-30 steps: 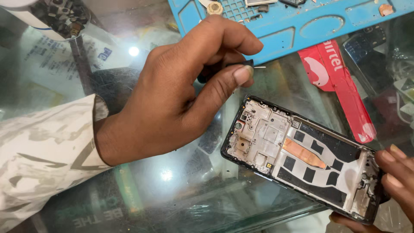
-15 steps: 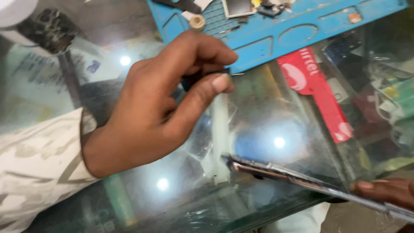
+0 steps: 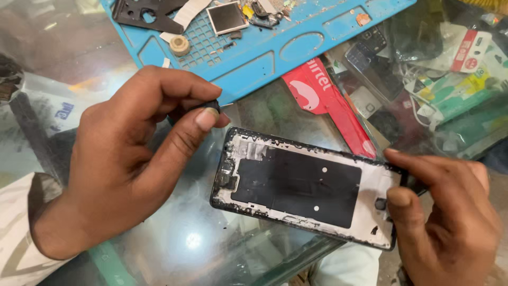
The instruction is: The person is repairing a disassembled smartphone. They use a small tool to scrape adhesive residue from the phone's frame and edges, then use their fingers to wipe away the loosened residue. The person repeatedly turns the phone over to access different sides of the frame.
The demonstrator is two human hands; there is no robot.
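Observation:
My left hand (image 3: 127, 164) is closed around a small black-handled tool (image 3: 210, 104), pinched between thumb and fingers, just left of the phone. An opened phone frame (image 3: 301, 185) lies tilted over the glass counter, showing a silver side with a large black panel. My right hand (image 3: 450, 212) holds its right end, the thumb on its face and the fingers along its top edge. A white patterned sleeve covers my left wrist.
A blue repair mat (image 3: 275, 53) lies at the back with a small screen, a black bracket and small parts on it. A red card (image 3: 328, 100) sits under the glass counter top (image 3: 174, 243). Packets and cables fill the shelf at the right.
The phone frame has been turned over: its open side with inner parts faced up, passed edge-on, and now the silver and black side faces up. My left hand stayed closed on the tool.

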